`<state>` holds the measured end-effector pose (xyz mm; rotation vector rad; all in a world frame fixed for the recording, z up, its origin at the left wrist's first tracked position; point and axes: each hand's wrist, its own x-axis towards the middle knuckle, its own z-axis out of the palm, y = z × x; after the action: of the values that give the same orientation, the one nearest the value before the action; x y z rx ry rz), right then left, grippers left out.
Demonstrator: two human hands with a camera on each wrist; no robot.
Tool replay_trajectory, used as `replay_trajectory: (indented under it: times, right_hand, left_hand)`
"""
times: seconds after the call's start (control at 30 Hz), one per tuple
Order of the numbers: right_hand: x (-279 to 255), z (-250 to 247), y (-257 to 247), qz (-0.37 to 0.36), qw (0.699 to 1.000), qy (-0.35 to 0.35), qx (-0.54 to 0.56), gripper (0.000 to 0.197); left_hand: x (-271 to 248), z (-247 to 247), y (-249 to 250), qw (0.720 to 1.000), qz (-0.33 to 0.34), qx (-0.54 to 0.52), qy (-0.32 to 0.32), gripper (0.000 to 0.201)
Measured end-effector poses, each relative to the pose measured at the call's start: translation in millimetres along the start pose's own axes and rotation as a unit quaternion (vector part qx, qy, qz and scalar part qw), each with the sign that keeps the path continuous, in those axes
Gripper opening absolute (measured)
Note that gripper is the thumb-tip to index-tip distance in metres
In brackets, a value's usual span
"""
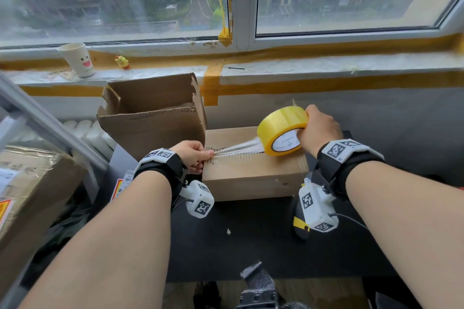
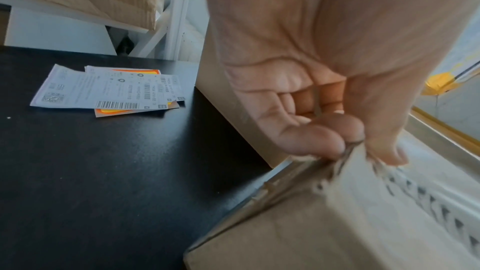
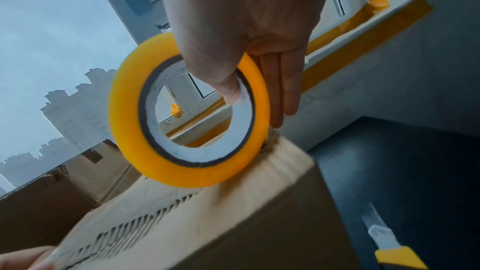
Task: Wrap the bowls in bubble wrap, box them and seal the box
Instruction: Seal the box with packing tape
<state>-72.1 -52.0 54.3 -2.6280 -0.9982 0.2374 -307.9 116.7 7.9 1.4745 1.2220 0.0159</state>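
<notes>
Tape is being pulled across the box seam

The closed brown cardboard box (image 1: 253, 168) sits on the black surface (image 1: 251, 233). The clear tape end (image 1: 226, 150) is pinched at the box's left edge by the left hand (image 1: 193, 155); the yellow tape roll (image 1: 283, 130) is gripped by the right hand (image 1: 319, 128) (thumb inside). The strip looks bunched, so it could be stuck down crooked or slip loose.

The box (image 1: 253, 170) lies shut on the black table (image 1: 251, 238), brown cardboard with a toothed seam along its top. A yellow tape roll (image 1: 282, 130) stands on edge near its right end, a clear strip (image 1: 236, 149) stretched leftward over the seam.
</notes>
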Motion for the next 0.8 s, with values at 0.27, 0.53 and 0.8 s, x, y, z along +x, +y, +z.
replay_trajectory:
  times: [0.27, 0.53, 0.8]
  right_hand:
    - [-7.6, -12.5, 12.3, 0.004, 0.998, 0.036, -0.045, 0.025]
    - [0.1, 17.1, 19.9, 0.184, 0.951, -0.073, 0.238, 0.023]
    - [18.8, 4.0, 19.9, 0.174, 0.976, 0.002, 0.133, 0.016]
  left_hand:
    - [-3.0, 2.7, 1.6, 1.0, -0.008, 0.001, 0.013, 0.033]
    - [-3.1, 3.3, 8.6, 0.999, -0.031, 0.033, 0.025, 0.033]
    - [-3.9, 1.8, 11.9, 0.998, -0.043, 0.032, 0.011, 0.034]
